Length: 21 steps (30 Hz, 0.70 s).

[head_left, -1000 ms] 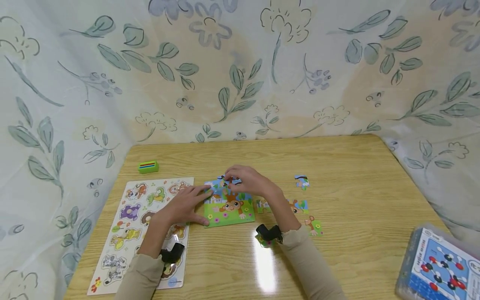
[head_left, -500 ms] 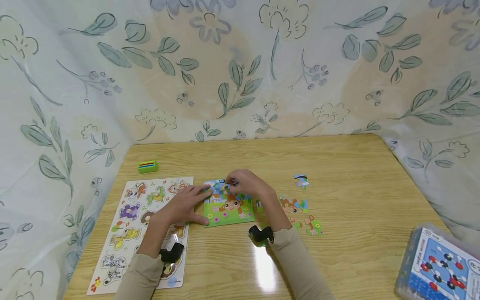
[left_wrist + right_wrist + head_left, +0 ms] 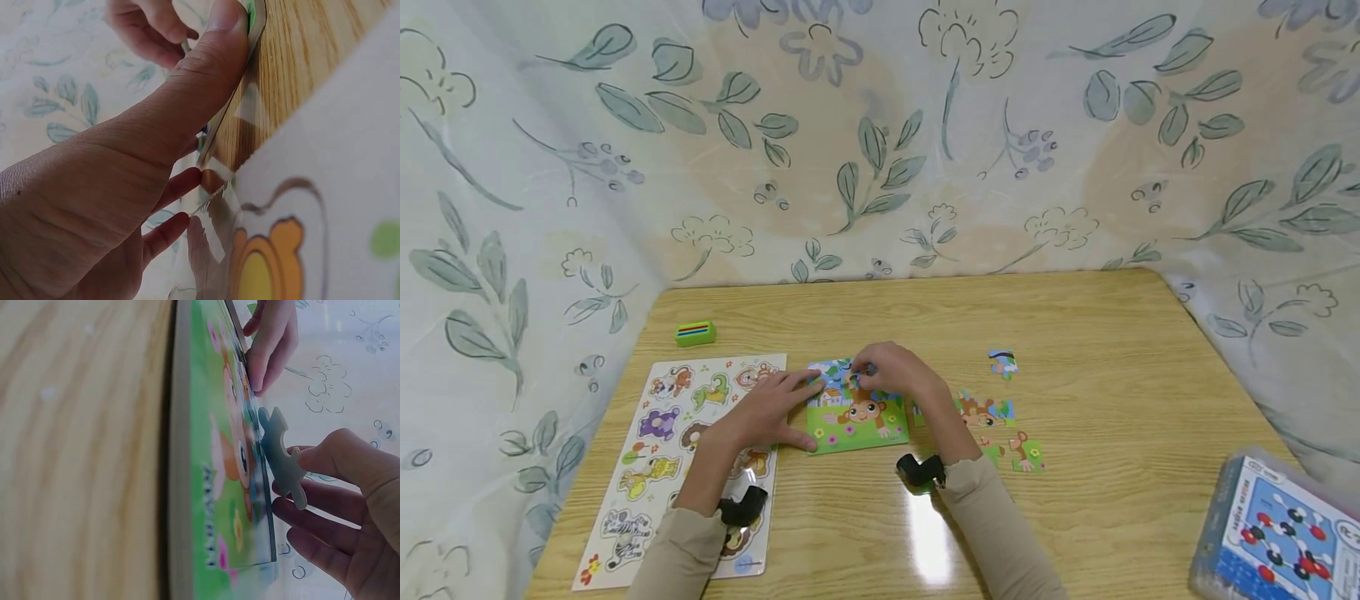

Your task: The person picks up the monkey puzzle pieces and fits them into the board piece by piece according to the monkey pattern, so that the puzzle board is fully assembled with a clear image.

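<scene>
A monkey picture puzzle (image 3: 862, 410) lies on the table, its lower part showing a green meadow and the monkey's face. My left hand (image 3: 775, 410) rests along its left side, thumb at the near corner and fingers spread toward the far edge. Over the top part, my right hand (image 3: 895, 369) pinches a jigsaw piece (image 3: 284, 462) between thumb and fingers. In the right wrist view the piece stands tilted at the picture, its plain back showing. Loose jigsaw pieces (image 3: 1028, 451) lie to the right, some partly hidden by my right forearm.
Left of the puzzle lies a white animal board (image 3: 655, 408), partly under my left forearm. A small green box (image 3: 696, 333) with coloured stripes stands behind it. A molecule-model box (image 3: 1285, 533) occupies the near right corner. Another loose piece (image 3: 1003, 364) lies farther back.
My right hand has shifted slightly right and turned, with the pinched jigsaw piece now lower over the picture's top part. My left hand has stayed in place.
</scene>
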Motion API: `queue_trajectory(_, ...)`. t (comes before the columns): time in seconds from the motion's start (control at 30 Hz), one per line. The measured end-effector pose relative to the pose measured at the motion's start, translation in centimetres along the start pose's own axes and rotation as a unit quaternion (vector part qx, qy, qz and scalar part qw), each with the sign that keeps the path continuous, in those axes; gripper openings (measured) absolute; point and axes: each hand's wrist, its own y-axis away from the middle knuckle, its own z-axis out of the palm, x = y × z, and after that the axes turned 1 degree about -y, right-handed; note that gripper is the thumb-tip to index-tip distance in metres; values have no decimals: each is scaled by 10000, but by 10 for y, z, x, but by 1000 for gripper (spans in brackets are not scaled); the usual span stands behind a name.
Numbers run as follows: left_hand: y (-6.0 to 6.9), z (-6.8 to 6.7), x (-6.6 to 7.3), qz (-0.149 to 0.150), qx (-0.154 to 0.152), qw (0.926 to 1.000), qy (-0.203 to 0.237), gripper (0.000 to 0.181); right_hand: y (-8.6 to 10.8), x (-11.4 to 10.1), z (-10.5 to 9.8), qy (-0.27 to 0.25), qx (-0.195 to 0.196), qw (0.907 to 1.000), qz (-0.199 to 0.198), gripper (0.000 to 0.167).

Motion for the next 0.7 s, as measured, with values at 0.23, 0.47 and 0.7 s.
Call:
queue_trajectory(0.23,0,0,-2,56,4,10000,-32,94,-3,-2,0,109,-59,9999,-51,25)
queue_trajectory(0.47,-4,-7,-6,-9,-151,9999,33,95,-8,-2,-2,90,-166,9998,-49,25)
queue_trajectory(0.7,-6,-8,-12,-17,-173,9998,22,96,-12,-1,-3,1,-226,9997,29,25)
